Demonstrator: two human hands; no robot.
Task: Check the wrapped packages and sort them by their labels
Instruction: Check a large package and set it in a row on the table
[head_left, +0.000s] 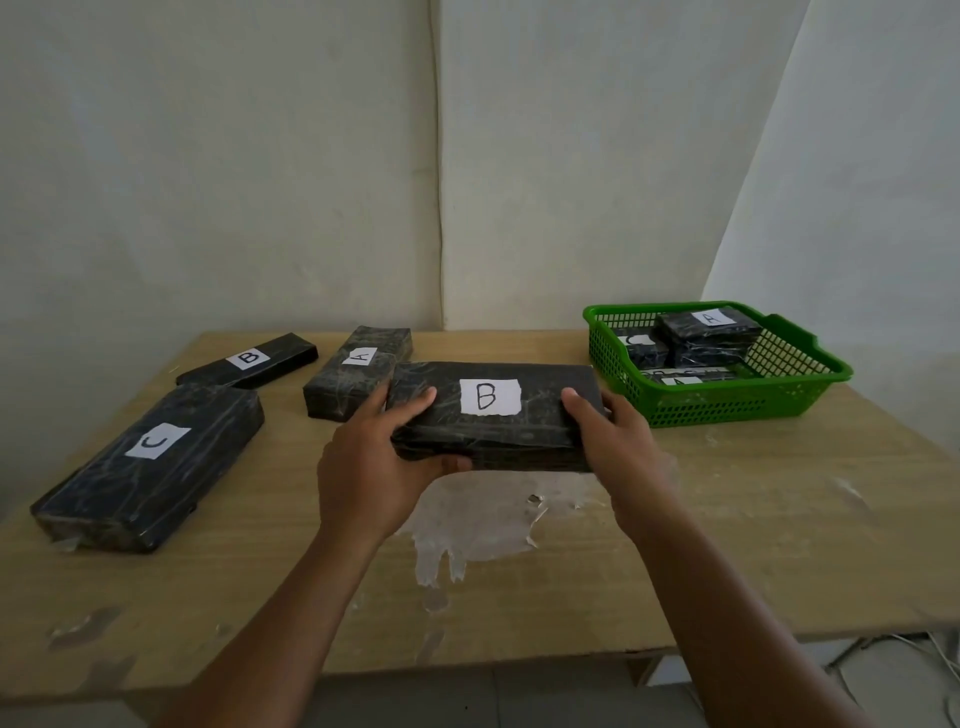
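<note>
A large black wrapped package with a white label B is at the table's middle, its label facing up. My left hand grips its left end and my right hand grips its right end. To the left lie a big package labelled C, a slim package labelled B and a package labelled A, partly behind the held one. A green basket at the back right holds several wrapped packages, one labelled A on top and one labelled C.
The wooden table has a worn white patch in front of the held package. A wall stands just behind the table. Loose white wires hang below the table's right front corner.
</note>
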